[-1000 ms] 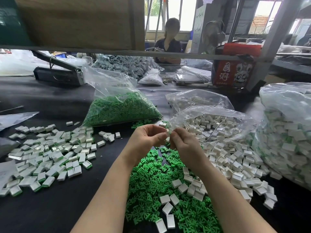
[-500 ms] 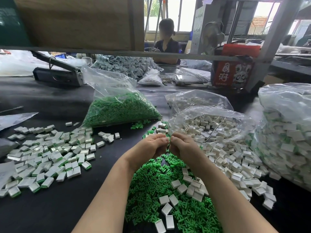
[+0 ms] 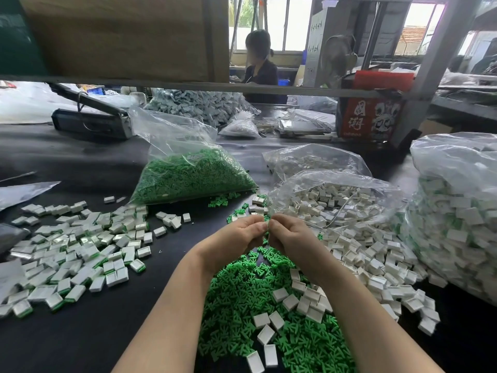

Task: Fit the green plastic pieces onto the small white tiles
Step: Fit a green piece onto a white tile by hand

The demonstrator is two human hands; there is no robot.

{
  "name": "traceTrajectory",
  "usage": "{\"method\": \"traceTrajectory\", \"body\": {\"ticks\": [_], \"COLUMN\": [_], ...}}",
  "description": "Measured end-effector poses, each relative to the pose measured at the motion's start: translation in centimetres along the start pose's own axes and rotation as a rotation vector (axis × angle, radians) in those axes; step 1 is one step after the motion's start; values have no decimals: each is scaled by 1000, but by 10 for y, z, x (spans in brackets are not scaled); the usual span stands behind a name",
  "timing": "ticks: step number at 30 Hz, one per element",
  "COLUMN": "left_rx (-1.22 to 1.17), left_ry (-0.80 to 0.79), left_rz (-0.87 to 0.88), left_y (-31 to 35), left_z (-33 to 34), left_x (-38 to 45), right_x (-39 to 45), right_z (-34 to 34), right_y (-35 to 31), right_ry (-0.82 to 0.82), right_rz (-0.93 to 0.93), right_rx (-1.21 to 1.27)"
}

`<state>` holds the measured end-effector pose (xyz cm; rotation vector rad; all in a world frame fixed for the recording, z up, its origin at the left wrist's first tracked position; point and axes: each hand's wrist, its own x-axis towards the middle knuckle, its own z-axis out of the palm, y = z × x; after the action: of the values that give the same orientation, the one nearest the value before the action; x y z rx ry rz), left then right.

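Note:
My left hand [image 3: 238, 234] and my right hand [image 3: 289, 234] meet fingertip to fingertip above a heap of loose green plastic pieces [image 3: 242, 305]. All the fingers are curled and pinch a small part between them; the part is almost wholly hidden, only a sliver of white and green shows. Bare white tiles [image 3: 357, 254] spill from an open clear bag to the right of my hands. Several white tiles [image 3: 269, 335] also lie on the green heap. A spread of tiles with green fitted [image 3: 80, 249] covers the black table at the left.
A clear bag of green pieces [image 3: 188, 176] lies behind my hands. A big bag of tiles with green showing [image 3: 457, 219] stands at the right. A black device [image 3: 91, 119] and a red box [image 3: 371, 114] sit at the back. A person sits beyond the shelf rail.
Both hands have sunk slightly toward the green heap, still pressed together at the fingertips. The piles and bags lie as before.

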<state>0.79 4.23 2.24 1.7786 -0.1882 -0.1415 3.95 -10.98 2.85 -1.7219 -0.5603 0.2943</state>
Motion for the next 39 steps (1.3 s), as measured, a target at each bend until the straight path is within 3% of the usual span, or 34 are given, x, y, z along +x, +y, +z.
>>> {"method": "traceTrajectory", "body": {"ticks": [7, 16, 22, 27, 31, 35, 39], "left_rx": [-20, -44, -214, -346, -317, -286, -223], "left_ry": [-103, -82, -46, -62, 3, 33, 31], "left_rz": [14, 9, -61, -102, 12, 73, 95], "left_y": [12, 6, 8, 4, 2, 3, 4], "left_z": [0, -6, -4, -12, -17, -10, -4], "left_x": [-7, -7, -4, -7, -9, -4, -1], "right_x": [-3, -3, 0, 2, 3, 4, 3], "right_z": [-3, -6, -2, -1, -6, -1, 1], "right_y": [-1, 1, 6, 10, 7, 1, 0], "right_ry": [-67, -139, 15, 167, 322, 250, 241], "right_rz": [9, -35, -229, -453, -393, -281, -274], "right_rx": [-7, 13, -436, -585, -447, -163, -154]}}
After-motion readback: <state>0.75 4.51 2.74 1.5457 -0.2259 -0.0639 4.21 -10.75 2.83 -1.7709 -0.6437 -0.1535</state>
